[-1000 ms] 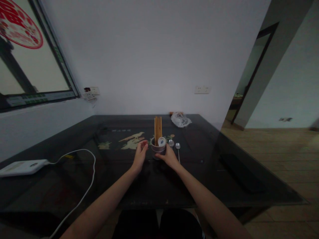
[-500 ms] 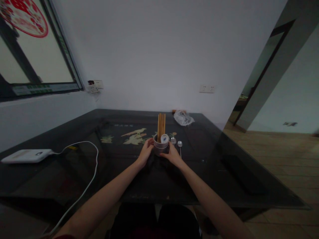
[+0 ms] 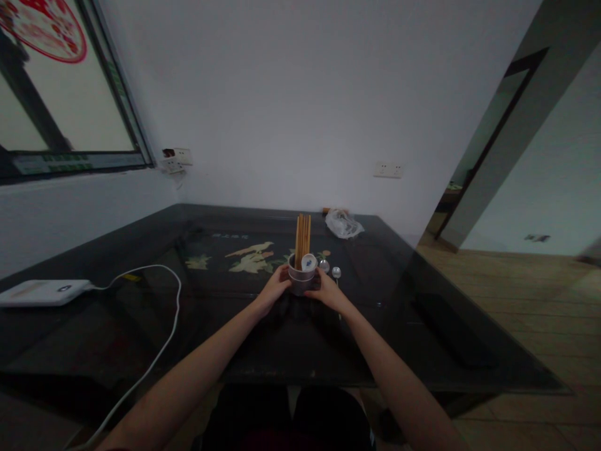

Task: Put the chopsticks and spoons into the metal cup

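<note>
A round metal cup [image 3: 300, 283] stands on the dark glass table [image 3: 282, 351], with wooden chopsticks [image 3: 302, 238] upright in it and a white ceramic spoon [image 3: 308, 262] resting at its rim. My left hand [image 3: 273, 289] wraps the cup's left side. My right hand [image 3: 328, 293] wraps its right side. Two metal spoons [image 3: 330, 270] lie on the table just right of the cup, beside my right hand.
A white device [image 3: 42, 292] with a white cable [image 3: 159, 313] lies at the table's left. A crumpled clear plastic bag [image 3: 344, 223] sits at the far edge near the wall. A dark flat slab [image 3: 451, 329] lies at the right. Painted birds [image 3: 248, 257] decorate the tabletop.
My left hand has closed in from just beside the cup onto its left side. Both hands now clasp the cup; the view has shifted slightly.
</note>
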The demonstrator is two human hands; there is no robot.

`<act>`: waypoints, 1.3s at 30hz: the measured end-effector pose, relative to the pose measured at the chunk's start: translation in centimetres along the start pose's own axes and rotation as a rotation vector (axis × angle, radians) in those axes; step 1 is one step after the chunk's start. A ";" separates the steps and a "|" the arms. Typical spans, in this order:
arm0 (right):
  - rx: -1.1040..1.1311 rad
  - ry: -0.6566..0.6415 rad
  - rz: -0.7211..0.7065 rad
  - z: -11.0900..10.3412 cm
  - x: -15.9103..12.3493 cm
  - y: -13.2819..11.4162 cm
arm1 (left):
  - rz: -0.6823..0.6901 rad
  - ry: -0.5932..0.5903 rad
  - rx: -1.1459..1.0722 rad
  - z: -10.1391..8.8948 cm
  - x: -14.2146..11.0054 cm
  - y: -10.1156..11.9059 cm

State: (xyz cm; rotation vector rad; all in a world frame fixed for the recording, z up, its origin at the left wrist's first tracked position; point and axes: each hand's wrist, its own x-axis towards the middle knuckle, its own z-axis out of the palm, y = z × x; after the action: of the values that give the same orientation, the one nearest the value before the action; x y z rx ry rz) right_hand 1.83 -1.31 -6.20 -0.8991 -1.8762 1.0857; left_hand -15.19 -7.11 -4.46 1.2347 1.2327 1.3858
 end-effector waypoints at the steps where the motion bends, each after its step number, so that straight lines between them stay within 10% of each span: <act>1: 0.002 0.001 0.017 -0.3 0.1 0.0 | -0.008 -0.003 -0.007 0.0 0.1 -0.1; 18: -0.481 0.366 0.165 -6.2 0.8 0.8 | -0.037 -0.082 0.000 -0.4 0.5 -1.2; 39: -1.149 0.175 0.181 -1.6 -0.3 -1.5 | 0.206 -0.032 0.204 0.4 0.6 -2.3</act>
State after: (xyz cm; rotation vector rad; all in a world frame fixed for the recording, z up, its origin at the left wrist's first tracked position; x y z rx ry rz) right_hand 3.09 -1.52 -4.38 -1.7246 -2.2413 -0.1162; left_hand -14.87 -6.25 -6.70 1.5558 1.2774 1.4059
